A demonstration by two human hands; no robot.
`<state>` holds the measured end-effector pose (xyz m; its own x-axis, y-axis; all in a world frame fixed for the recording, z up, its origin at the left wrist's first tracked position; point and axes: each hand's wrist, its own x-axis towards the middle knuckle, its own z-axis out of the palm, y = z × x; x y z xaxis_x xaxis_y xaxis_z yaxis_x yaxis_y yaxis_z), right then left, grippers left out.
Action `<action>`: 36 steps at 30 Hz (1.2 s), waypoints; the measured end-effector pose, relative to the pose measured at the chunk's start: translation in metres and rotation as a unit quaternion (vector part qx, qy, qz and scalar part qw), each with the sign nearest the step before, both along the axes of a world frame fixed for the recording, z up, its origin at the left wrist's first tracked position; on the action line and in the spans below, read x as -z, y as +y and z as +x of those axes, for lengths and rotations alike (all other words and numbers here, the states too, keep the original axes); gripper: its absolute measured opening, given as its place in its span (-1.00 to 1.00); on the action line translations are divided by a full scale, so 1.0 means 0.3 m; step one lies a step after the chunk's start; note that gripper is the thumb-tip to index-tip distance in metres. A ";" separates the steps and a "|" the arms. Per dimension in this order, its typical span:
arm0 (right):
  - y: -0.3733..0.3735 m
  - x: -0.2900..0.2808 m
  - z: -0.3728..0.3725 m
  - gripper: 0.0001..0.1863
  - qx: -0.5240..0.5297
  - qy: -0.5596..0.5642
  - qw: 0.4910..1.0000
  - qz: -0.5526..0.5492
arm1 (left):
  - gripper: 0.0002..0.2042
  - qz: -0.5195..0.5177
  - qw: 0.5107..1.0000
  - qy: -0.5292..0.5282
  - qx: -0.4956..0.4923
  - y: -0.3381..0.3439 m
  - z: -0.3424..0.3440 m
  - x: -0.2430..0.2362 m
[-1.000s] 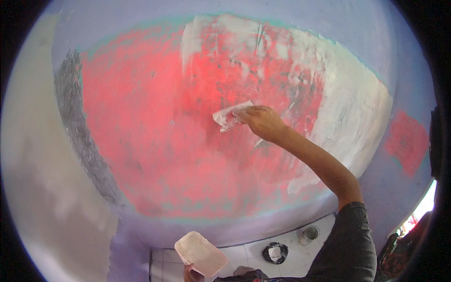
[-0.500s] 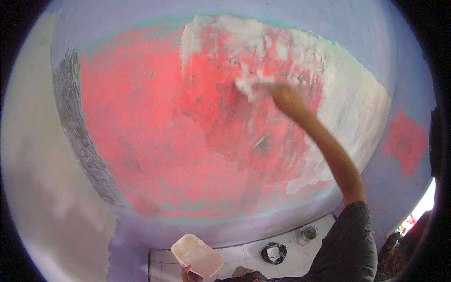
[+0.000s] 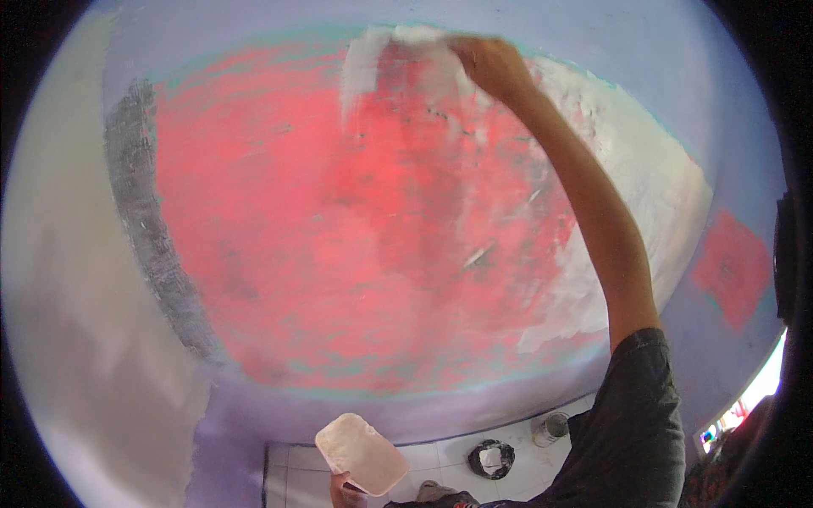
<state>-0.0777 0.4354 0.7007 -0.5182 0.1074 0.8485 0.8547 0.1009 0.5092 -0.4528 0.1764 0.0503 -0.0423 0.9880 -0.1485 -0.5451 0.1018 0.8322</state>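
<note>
My right hand (image 3: 495, 63) is high on the wall, gripping a white-coated flat spreader (image 3: 428, 38), blurred by motion, at the upper edge of a large pink patch (image 3: 241, 195). Pale filler (image 3: 631, 195) covers the patch's right side and smears its top. My left hand (image 3: 343, 487) grips a pale, rounded rectangular plastic container (image 3: 362, 449) at the bottom, low in front of the wall; whitish material coats its inside.
A black container (image 3: 491, 459) with white material and a metal can (image 3: 550, 429) stand on the tiled floor (image 3: 436, 457). A dark grey strip (image 3: 144, 212) borders the patch's left. A smaller pink patch (image 3: 730, 269) and bright opening (image 3: 754, 389) are at the right.
My right hand and the spreader have moved upward from the middle of the pink patch to its top edge. My left hand still holds the container low, shifted only slightly.
</note>
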 end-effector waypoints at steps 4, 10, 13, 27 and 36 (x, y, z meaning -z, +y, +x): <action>0.017 0.545 -0.053 -0.68 0.003 -0.016 0.982 -0.189 | -0.58 -0.089 0.982 -0.165 -0.007 -0.025 0.010 -0.065; 0.000 0.447 -0.163 -0.71 0.050 0.005 0.980 -0.191 | -0.51 -0.023 0.995 -0.092 -0.025 -0.026 0.013 0.028; -0.045 0.080 -0.193 -0.71 -0.122 0.001 0.992 0.018 | -0.51 -0.078 0.988 -0.130 -0.022 -0.015 0.022 0.056; 0.056 0.583 -0.052 -0.68 -0.007 -0.006 0.974 -0.226 | -0.45 -0.050 0.975 -0.158 -0.145 -0.078 0.226 -0.056; -0.025 0.005 0.413 -0.72 0.021 0.016 1.000 -0.015 | -0.41 -0.019 0.993 -0.077 -0.083 -0.073 0.175 -0.138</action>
<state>0.0464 0.4277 0.6993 -0.4852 0.1532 0.8609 0.8744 0.0796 0.4786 -0.4003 0.1545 0.0916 -0.1790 0.9628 -0.2026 -0.6776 0.0287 0.7349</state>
